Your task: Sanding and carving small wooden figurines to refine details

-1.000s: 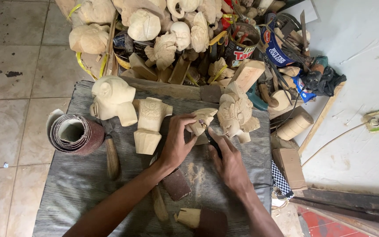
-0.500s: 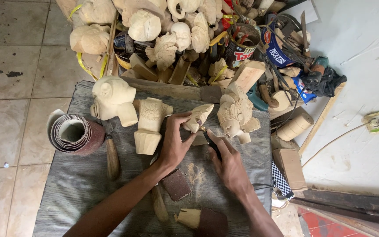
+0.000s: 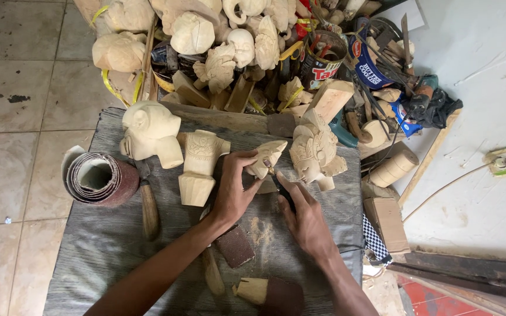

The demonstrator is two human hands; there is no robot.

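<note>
A grey work mat (image 3: 89,257) lay on the tiled floor, and everything below is placed against it. At its left edge stood a roll of sandpaper (image 3: 98,178), with a wooden-handled tool (image 3: 149,209) lying just beside it on the mat. Near the mat's far left corner sat a rounded pale wood carving (image 3: 147,130), and next to that a tall, pedestal-like carving (image 3: 199,167). Over the middle of the mat the left hand (image 3: 233,190) had its fingers closed around a small wooden carving (image 3: 266,158), held just above the cloth. The right hand (image 3: 306,219), close beside it, gripped a dark-handled carving tool (image 3: 283,190), whose tip met the underside of the small piece; its fingers were curled together along the handle. A patch of sawdust (image 3: 260,229) and a brown sanding block (image 3: 235,246) lay on the mat beneath the wrists. Toward the mat's far right corner stood a detailed carved head (image 3: 314,151). Beyond the far edge was a heap of unfinished carvings (image 3: 218,41).
</note>
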